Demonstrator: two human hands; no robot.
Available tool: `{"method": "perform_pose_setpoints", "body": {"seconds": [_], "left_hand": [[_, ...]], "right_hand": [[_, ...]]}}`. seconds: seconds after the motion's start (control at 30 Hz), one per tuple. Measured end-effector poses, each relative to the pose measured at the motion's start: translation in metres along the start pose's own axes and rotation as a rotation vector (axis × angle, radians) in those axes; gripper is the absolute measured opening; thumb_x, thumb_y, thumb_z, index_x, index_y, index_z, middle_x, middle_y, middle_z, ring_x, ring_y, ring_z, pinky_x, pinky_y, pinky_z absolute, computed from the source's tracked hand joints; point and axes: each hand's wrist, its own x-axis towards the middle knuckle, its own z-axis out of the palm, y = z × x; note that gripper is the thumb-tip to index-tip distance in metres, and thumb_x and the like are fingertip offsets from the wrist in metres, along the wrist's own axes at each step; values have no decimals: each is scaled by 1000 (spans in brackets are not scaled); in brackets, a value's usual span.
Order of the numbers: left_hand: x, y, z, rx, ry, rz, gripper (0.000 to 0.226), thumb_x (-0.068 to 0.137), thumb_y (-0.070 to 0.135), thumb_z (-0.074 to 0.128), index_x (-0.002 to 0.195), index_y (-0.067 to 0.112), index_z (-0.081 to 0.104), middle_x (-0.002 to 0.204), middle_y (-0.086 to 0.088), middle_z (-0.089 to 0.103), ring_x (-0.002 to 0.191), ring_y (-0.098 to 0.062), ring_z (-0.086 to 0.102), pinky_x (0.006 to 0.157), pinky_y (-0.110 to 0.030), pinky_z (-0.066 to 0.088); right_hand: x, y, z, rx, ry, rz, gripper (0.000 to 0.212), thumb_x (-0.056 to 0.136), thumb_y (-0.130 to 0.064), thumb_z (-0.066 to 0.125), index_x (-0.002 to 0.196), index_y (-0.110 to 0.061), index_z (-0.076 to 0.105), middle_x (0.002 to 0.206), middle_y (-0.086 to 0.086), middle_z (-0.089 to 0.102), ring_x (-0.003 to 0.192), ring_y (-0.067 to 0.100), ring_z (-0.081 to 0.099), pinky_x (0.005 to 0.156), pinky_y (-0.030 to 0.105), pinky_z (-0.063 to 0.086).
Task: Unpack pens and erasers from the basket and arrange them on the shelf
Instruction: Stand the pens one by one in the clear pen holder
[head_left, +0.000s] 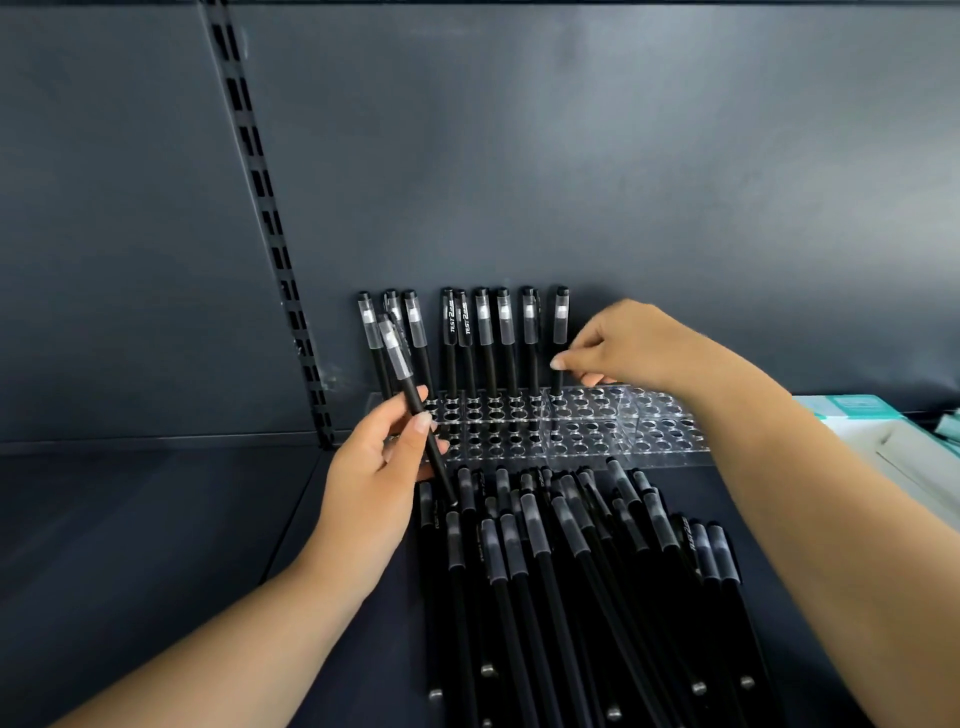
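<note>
Left hand (382, 457) at about 8 o'clock of the clear holed pen rack (540, 428), fingers and thumb curled round a black capped pen (415, 410) tilted cap-up toward 11 o'clock, clear of the rack's holes. Right hand (618, 345) at 2 o'clock, pinching the barrel of the rightmost standing pen (559, 338), upright in a back-row hole beside a row of standing pens (483, 338). Loose heap of black pens (582, 571) flat on the dark shelf (156, 519) at 6 o'clock, just before the rack; white-and-teal boxes (862, 415) at 3 o'clock.

"TEST 2" printed on two upright pens (457, 332)
</note>
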Motion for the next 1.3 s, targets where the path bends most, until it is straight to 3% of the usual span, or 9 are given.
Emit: {"method": "perform_pose_setpoints", "body": {"seconds": [0.17, 0.33, 0.43, 0.57, 0.8, 0.93, 1.03, 1.13, 1.3], "left_hand": [[-2, 5, 0, 93, 62, 101, 28, 86, 16, 59, 95, 42, 53, 86, 13, 65, 79, 9, 58, 75, -7, 44], [-8, 11, 4, 97, 56, 190, 28, 80, 8, 65, 87, 34, 58, 82, 10, 64, 78, 9, 60, 70, -3, 42], [-9, 12, 6, 102, 4, 198, 26, 78, 8, 66, 85, 33, 60, 80, 10, 68, 79, 7, 62, 70, -5, 44], [-8, 11, 5, 97, -22, 178, 23, 77, 10, 68, 83, 32, 62, 79, 16, 70, 79, 6, 63, 70, -5, 44], [-6, 5, 0, 338, -168, 330, 12, 85, 48, 51, 97, 46, 54, 94, 28, 63, 97, 14, 53, 83, -2, 36], [-3, -2, -1, 588, -312, 485, 46, 91, 60, 21, 122, 35, 45, 122, 31, 42, 121, 22, 26, 104, -4, 15], [-4, -4, -1, 828, -407, 407, 69, 77, 73, -7, 134, 40, 14, 140, 28, 12, 128, 22, -12, 105, -5, -12], [-5, -4, 0, 1041, -492, 316, 86, 57, 77, -29, 131, 37, -16, 139, 26, -23, 120, 15, -38, 95, -9, -31], [-6, -4, -1, 1139, -571, 252, 91, 48, 77, -36, 127, 33, -29, 132, 24, -39, 115, 12, -46, 92, -13, -37]], "right_hand": [[-15, -17, -24, 34, 83, -87, 26, 83, -32, 63, 78, -8, 72, 80, 6, 71, 78, 14, 65, 86, 29, 48], [-34, -44, -20, 261, 37, -231, 20, 79, -35, 66, 79, -16, 73, 79, 3, 71, 76, 12, 65, 82, 28, 52], [-41, -56, -10, 246, -96, -310, 18, 80, -36, 64, 79, -20, 72, 69, -5, 68, 62, 7, 58, 68, 18, 48], [-39, -58, 5, 159, -141, -344, 33, 85, -32, 62, 72, -1, 64, 41, -14, 48, 40, 3, 34, 43, 11, 29], [-39, -55, -5, 141, -228, -290, 23, 86, -30, 59, 80, -9, 65, 76, -6, 70, 67, -1, 64, 70, 13, 49], [-39, -45, -31, 381, -87, -199, 18, 86, -22, 59, 80, -6, 62, 61, -9, 68, 65, 2, 66, 72, 19, 53], [-38, -34, -48, 470, 100, -128, 16, 87, -18, 58, 75, -8, 60, 59, -5, 67, 58, 3, 64, 66, 17, 54], [-33, -21, -54, 348, 249, -79, 15, 88, -15, 56, 76, -6, 59, 69, 2, 66, 64, 8, 64, 70, 23, 55], [-17, -8, -45, 253, 269, -11, 21, 90, -15, 54, 85, 5, 59, 78, 11, 69, 77, 20, 68, 82, 38, 55]]}}
